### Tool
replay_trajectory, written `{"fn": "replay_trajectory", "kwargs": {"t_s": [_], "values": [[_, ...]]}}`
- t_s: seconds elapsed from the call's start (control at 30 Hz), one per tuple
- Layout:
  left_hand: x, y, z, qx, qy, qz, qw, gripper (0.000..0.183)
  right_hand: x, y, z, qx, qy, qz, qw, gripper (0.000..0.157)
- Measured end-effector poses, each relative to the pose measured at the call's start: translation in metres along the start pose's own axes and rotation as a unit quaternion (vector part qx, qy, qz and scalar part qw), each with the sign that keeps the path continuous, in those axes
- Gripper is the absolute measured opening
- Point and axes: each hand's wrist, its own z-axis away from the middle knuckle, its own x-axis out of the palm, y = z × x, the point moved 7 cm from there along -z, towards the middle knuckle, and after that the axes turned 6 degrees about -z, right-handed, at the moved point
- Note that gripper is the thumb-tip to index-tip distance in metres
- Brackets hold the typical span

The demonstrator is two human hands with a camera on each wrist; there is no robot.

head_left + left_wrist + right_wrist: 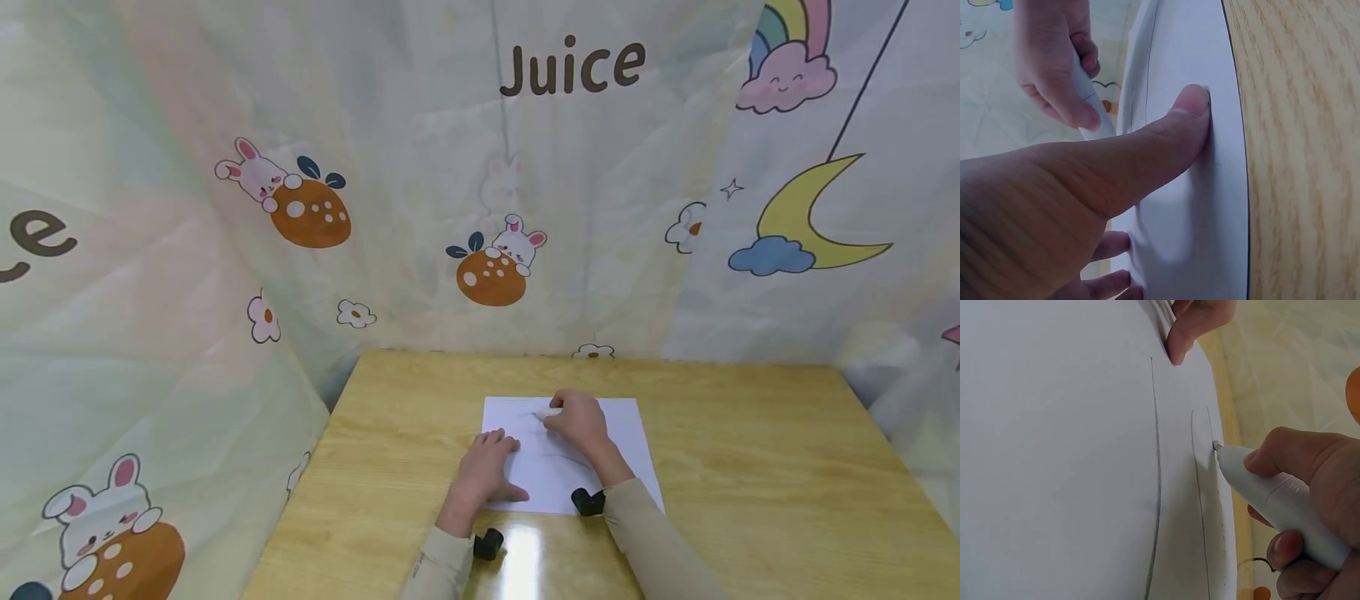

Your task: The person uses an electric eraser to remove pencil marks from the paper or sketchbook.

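Observation:
A white sheet of paper lies on the wooden table. My left hand rests on its left part with fingers spread; in the left wrist view the thumb presses near the sheet's edge. My right hand grips a thick white pen-shaped tool between thumb and fingers. Its small metallic tip touches the paper near the far edge; the tool's exact kind is unclear. Long, thin dark curved lines run across the sheet, and I cannot tell whether they are drawn or cut.
Bare wooden tabletop surrounds the sheet on all sides. Behind and to the left hangs a printed cloth with rabbits and flowers. A small black device sits at the left wrist, another at the right wrist.

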Motion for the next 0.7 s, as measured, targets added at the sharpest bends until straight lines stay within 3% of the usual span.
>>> {"fn": "replay_trajectory", "kwargs": {"t_s": [0.3,0.7], "values": [[0.0025,-0.0011,-0.0029,-0.007,-0.008,0.004,0.9999,0.081,0.0,0.0014,0.0012,0.012,0.003,-0.01,1.0,0.016],[0.0015,0.001,-0.0017,-0.012,-0.01,0.007,0.9999,0.081,0.0005,-0.0002,-0.0018,-0.004,0.0,-0.004,1.0,0.017]]}}
